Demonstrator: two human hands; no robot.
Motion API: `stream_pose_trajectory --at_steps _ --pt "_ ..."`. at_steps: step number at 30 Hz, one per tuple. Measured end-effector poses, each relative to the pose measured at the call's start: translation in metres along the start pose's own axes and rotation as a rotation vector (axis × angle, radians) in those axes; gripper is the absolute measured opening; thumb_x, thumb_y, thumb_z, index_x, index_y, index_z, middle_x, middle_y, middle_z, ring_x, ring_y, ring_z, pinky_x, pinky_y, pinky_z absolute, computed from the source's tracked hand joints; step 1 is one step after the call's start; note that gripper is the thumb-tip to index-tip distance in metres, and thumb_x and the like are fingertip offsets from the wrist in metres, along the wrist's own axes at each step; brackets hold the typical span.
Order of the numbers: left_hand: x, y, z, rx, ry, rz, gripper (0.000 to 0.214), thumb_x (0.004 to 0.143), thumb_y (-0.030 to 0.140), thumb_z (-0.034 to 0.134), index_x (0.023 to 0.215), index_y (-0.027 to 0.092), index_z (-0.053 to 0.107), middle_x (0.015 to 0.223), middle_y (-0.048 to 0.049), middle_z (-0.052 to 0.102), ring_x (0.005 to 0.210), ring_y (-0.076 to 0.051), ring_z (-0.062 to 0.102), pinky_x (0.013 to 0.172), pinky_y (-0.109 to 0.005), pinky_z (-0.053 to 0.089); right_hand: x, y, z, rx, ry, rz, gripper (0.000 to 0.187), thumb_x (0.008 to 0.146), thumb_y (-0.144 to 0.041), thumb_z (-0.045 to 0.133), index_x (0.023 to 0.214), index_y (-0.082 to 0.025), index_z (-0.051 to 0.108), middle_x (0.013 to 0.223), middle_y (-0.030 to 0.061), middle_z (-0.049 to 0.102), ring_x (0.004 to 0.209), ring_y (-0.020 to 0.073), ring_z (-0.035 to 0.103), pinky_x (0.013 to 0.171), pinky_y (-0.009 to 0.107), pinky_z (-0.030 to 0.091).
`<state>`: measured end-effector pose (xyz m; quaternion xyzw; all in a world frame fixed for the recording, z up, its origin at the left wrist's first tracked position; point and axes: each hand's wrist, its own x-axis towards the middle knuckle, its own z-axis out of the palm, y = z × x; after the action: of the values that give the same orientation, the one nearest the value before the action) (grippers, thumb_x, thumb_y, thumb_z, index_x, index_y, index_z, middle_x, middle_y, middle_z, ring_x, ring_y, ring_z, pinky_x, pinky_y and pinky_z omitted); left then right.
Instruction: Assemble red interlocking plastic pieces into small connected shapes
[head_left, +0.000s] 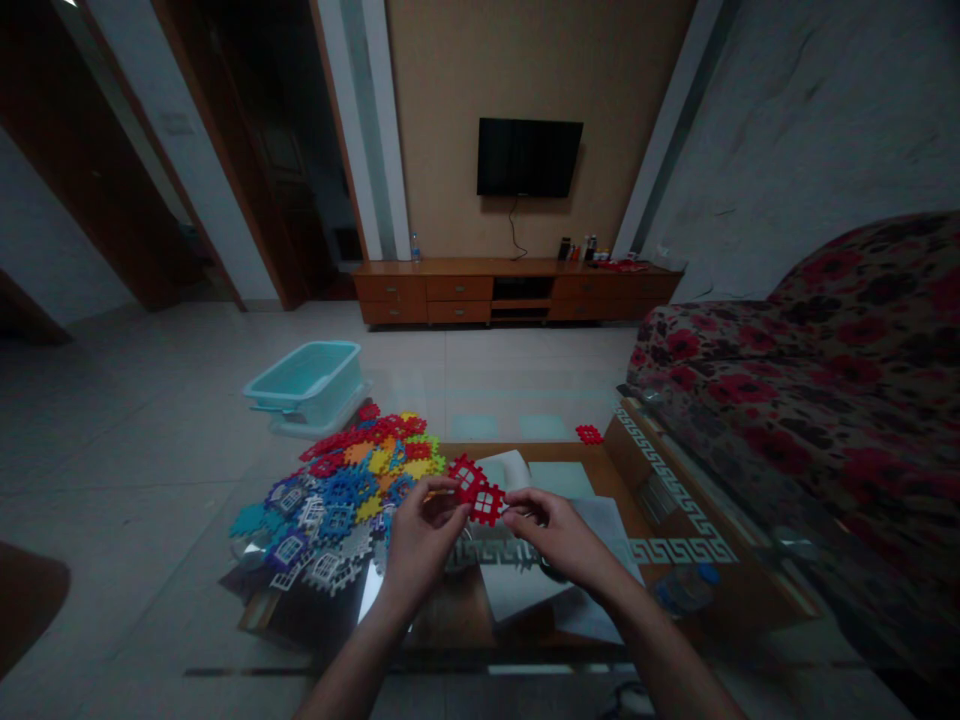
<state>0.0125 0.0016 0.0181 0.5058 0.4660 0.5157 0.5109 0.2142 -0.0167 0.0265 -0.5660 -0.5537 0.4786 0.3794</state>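
Both of my hands hold red interlocking plastic tiles [475, 489] above a glass-topped table [675, 500]. My left hand [420, 535] pinches the left side of the joined red tiles. My right hand [551, 530] grips the right-hand tile with its fingertips. Just left of my hands lies a heap of coloured tiles [341, 480] in red, blue, yellow, orange, purple and white. One single red tile [589, 434] rests alone farther back on the table.
A turquoise plastic tub [306, 380] stands on the floor beyond the heap. A floral sofa [825, 370] fills the right side. White papers [525, 590] lie under the glass. A wooden TV cabinet [517, 292] and wall TV [529, 157] stand at the far wall.
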Motion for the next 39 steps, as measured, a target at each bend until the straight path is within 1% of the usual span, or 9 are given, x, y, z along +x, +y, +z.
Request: stream_pose_trajectory --at_steps 4,10,15,18,20,24,30,35,39 --pt "-0.007 0.006 -0.001 -0.004 -0.089 0.005 0.029 0.074 0.027 0.078 0.096 0.019 0.061 0.092 -0.0044 0.072 0.088 -0.019 0.072 0.082 -0.032 0.058 -0.002 -0.008 0.002 0.122 -0.083 0.033 0.022 0.076 -0.04 0.069 0.08 -0.018 0.069 0.075 0.0038 0.069 0.069 0.0164 0.061 0.068 0.029 0.045" --pt "-0.007 0.01 -0.004 0.014 -0.061 0.011 0.03 0.073 0.028 0.079 0.095 0.018 0.062 0.095 -0.004 0.07 0.086 -0.018 0.07 0.08 -0.031 0.058 -0.004 -0.017 0.0 0.179 0.023 0.095 0.023 0.073 -0.04 0.069 0.072 -0.018 0.064 0.067 0.0018 0.067 0.064 0.0153 0.06 0.059 0.026 0.04" --pt "-0.007 0.013 -0.008 0.006 0.01 -0.008 0.026 0.078 0.036 0.075 0.09 0.018 0.06 0.089 -0.0031 0.069 0.086 -0.017 0.069 0.078 -0.028 0.056 0.0 -0.012 -0.002 0.328 0.127 0.123 0.025 0.07 -0.04 0.071 0.074 -0.018 0.061 0.062 0.0016 0.066 0.058 0.0139 0.058 0.054 0.024 0.038" --pt "-0.006 0.014 -0.009 0.024 0.065 0.039 0.024 0.079 0.036 0.073 0.087 0.018 0.059 0.086 -0.0016 0.065 0.083 -0.016 0.068 0.075 -0.027 0.055 0.001 -0.011 -0.003 0.407 0.149 0.125 0.031 0.069 -0.044 0.073 0.079 -0.018 0.062 0.065 0.0005 0.065 0.056 0.0134 0.058 0.051 0.024 0.036" --pt "-0.006 0.015 -0.009 0.009 0.082 0.054 0.026 0.078 0.034 0.074 0.094 0.02 0.06 0.091 -0.0015 0.064 0.083 -0.016 0.067 0.076 -0.027 0.055 0.0 -0.012 -0.003 0.444 0.145 0.142 0.033 0.068 -0.044 0.074 0.082 -0.017 0.062 0.071 0.0009 0.066 0.057 0.0127 0.058 0.05 0.023 0.034" --pt "-0.008 0.017 -0.007 -0.049 0.122 0.001 0.058 0.073 0.033 0.077 0.126 0.025 0.053 0.098 -0.0014 0.063 0.081 -0.016 0.068 0.074 -0.028 0.057 -0.003 -0.014 -0.002 0.473 0.118 0.173 0.03 0.067 -0.038 0.075 0.085 -0.018 0.063 0.078 0.0022 0.067 0.059 0.0115 0.056 0.052 0.023 0.033" --pt "-0.009 0.015 -0.005 -0.062 0.057 -0.092 0.046 0.071 0.031 0.078 0.113 0.02 0.063 0.108 -0.0074 0.07 0.09 -0.02 0.071 0.081 -0.032 0.059 -0.005 -0.014 0.001 0.495 0.106 0.201 0.03 0.067 -0.034 0.074 0.09 -0.017 0.064 0.075 0.0008 0.066 0.06 0.0105 0.053 0.054 0.023 0.033" --pt "-0.011 0.017 0.0 -0.141 0.031 -0.151 0.053 0.067 0.024 0.079 0.117 0.018 0.061 0.11 -0.01 0.072 0.095 -0.022 0.072 0.087 -0.036 0.059 -0.005 -0.016 0.004 0.563 0.118 0.222 0.034 0.064 -0.037 0.079 0.088 -0.016 0.066 0.067 -0.0024 0.062 0.058 0.01 0.052 0.054 0.022 0.034" --pt "-0.014 0.021 0.004 -0.165 -0.009 -0.165 0.059 0.064 0.02 0.079 0.12 0.016 0.06 0.114 -0.0125 0.071 0.098 -0.023 0.072 0.09 -0.037 0.058 -0.007 -0.019 0.007 0.617 0.131 0.257 0.037 0.062 -0.04 0.081 0.087 -0.017 0.068 0.073 0.0002 0.067 0.064 0.0123 0.057 0.059 0.023 0.041"
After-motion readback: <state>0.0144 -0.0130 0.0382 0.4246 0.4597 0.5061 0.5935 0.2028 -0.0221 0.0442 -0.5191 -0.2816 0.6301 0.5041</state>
